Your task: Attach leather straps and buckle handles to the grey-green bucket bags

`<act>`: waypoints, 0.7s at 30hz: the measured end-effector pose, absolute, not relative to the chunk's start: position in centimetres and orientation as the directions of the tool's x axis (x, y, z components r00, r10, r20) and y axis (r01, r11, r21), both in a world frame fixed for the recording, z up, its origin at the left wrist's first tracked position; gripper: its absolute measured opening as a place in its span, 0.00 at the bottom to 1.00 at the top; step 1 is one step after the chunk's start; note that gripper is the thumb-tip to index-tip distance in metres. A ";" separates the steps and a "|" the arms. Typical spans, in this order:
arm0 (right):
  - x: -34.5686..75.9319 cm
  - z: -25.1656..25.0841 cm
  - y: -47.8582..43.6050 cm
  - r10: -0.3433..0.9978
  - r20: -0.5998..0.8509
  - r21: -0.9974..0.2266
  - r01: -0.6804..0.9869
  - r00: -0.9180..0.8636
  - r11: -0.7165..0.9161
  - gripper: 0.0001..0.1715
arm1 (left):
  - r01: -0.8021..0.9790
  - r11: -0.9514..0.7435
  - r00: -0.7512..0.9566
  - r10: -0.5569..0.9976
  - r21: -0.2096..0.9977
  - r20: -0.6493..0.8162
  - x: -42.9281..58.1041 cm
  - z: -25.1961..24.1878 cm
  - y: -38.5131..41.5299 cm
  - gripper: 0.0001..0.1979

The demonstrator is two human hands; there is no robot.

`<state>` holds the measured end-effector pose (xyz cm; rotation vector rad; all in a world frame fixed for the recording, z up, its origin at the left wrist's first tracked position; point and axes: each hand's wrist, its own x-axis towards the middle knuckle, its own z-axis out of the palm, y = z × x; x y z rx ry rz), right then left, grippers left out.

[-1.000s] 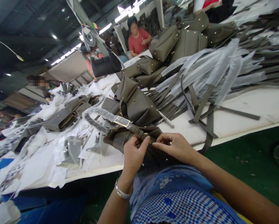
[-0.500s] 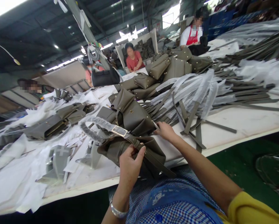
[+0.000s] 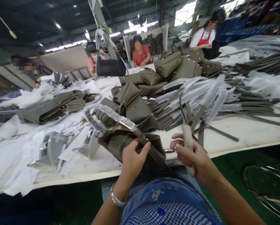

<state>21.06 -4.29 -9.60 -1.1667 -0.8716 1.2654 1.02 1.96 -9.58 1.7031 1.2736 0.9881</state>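
Though close beside strap heaps (image 3: pixel 200 97), left hand (image 3: pixel 132 159) tight on bag (image 3: pixel 121 142), right hand (image 3: pixel 193 157) around tool (image 3: pixel 187 137).

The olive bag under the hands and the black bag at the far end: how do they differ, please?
The olive bag is grey-green; the black bag is black. The olive bag lies slumped at the table's near edge; the black bag stands upright at the far end. The left hand grips the olive bag's strap; the black bag is far from it. Both are handbags.
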 end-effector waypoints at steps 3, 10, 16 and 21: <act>18.5 -8.7 -5.7 0.990 -0.070 -0.997 0.022 0.125 -0.073 0.14 | 0.375 -0.206 0.198 0.970 0.904 0.140 1.0 -9.6 2.0 0.10; 16.2 -9.9 -6.2 0.984 0.054 -0.987 0.159 0.170 0.027 0.08 | 0.391 -0.242 0.205 0.964 0.888 0.172 0.9 -9.6 1.8 0.10; 15.7 -9.3 -6.1 0.985 0.091 -0.946 0.321 0.145 0.040 0.08 | 0.390 -0.259 0.191 0.961 0.884 0.198 0.9 -9.7 1.8 0.10; 15.4 -9.0 -6.3 0.974 0.174 -0.865 0.495 0.148 0.079 0.06 | 0.395 -0.272 0.187 0.959 0.877 0.213 0.9 -9.7 1.6 0.09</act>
